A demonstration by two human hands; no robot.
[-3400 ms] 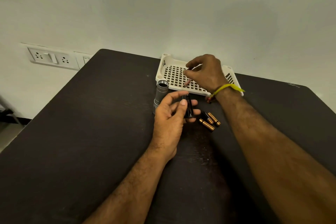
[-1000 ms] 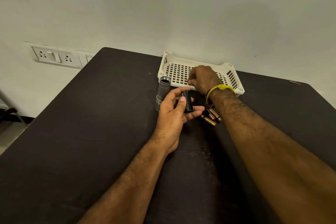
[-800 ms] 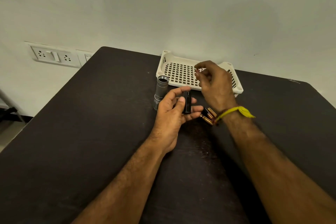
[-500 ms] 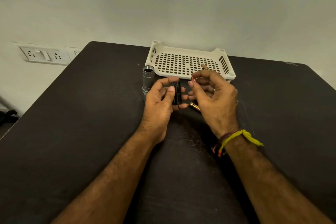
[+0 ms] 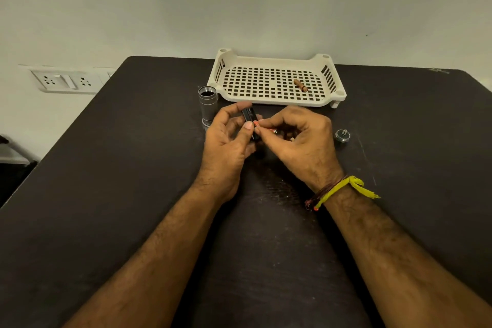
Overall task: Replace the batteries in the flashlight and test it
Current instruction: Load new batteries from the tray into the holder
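Observation:
My left hand grips a black battery holder upright between thumb and fingers. My right hand pinches a small reddish battery and holds its end against the holder. The grey flashlight body stands upright with its open end up, just left of my left hand. The flashlight's end cap lies on the table to the right of my right hand. One copper-coloured battery lies in the white perforated tray. Any batteries under my hands are hidden.
The dark table runs to a pale wall at the back. Its left edge falls away beside a wall socket panel. The tray sits against the table's far edge.
My right hand left a battery in the tray, pulled back toward me and now holds another battery against the holder. My left hand kept hold of the holder. The camera tilted down.

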